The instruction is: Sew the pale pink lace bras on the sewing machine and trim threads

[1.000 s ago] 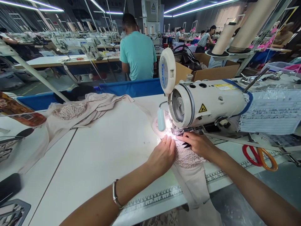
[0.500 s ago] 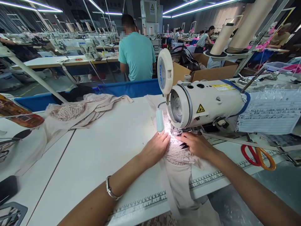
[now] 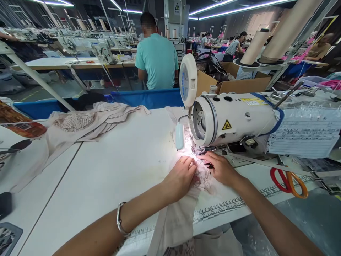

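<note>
Pale pink lace fabric (image 3: 204, 177) lies under the needle area of a white sewing machine (image 3: 239, 112), lit by a small lamp (image 3: 179, 136). My left hand (image 3: 181, 177) presses on the lace with curled fingers, gathering it just in front of the presser foot. Close by on the right, my right hand (image 3: 220, 169) has its fingertips at the fabric's edge beside the foot. Dark pointed tips that look like thread snips (image 3: 209, 165) stick out from under its fingers; their handle is hidden in the palm. A plain beige strip (image 3: 178, 217) of the garment hangs over the table's front edge.
Orange-and-red-handled scissors (image 3: 290, 181) lie at the right. More beige lace pieces (image 3: 77, 122) are heaped on the left of the white table (image 3: 119, 160). Thread cones (image 3: 255, 46) and a cardboard box (image 3: 245, 83) stand behind the machine. A person in a teal shirt (image 3: 157, 62) sits ahead.
My left hand has slid slightly down, its fingers more curled, bunching the lace. The hanging strip has swung left. My right hand stays by the foot; the view has shifted slightly.
</note>
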`<state>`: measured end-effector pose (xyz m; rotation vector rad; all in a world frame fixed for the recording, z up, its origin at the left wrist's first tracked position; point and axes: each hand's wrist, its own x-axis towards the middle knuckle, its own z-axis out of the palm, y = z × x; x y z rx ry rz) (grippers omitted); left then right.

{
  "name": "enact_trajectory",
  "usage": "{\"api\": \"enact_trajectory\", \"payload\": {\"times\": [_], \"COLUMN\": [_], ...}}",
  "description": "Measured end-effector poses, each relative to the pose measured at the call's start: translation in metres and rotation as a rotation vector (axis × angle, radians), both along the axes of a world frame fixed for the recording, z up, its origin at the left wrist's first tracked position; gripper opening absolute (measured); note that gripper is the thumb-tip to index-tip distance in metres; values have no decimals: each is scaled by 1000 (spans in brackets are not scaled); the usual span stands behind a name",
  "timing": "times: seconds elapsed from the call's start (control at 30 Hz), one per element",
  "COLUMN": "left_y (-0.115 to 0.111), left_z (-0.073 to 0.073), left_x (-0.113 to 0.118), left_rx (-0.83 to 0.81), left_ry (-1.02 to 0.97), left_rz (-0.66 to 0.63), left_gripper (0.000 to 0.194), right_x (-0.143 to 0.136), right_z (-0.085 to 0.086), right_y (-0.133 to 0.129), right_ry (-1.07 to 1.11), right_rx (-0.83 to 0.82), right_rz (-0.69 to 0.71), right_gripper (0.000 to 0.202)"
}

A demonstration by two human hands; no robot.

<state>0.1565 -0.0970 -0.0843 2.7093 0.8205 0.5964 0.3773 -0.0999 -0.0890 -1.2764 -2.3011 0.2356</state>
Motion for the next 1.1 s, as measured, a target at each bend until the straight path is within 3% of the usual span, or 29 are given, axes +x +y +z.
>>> {"api": "enact_trajectory", "payload": {"times": [0.37,0.6,0.73,0.83,1.1], "left_y": [26,45,43,40,38], "left_z": [5,3,1,2,9], "left_x": [-16,-27,-24,-21,-24], "left_rx": [-36,-42,73,156,145], "left_ry": [-36,-11,11,51,77], "left_rz": [-122,-141,-93,-143,-124], "left_gripper": [19,31,28,27,22], "right_x": [-2,1,0,0,0], "right_z": [5,-1,-3,-4,-4], "right_y": [1,3,4,4,4], "right_ry": [-114,-147,-115,-70,-61], "right_rx": [210,177,224,272,271], "right_rz": [115,139,148,167,172], "right_gripper": [48,58,60,57,59]}}
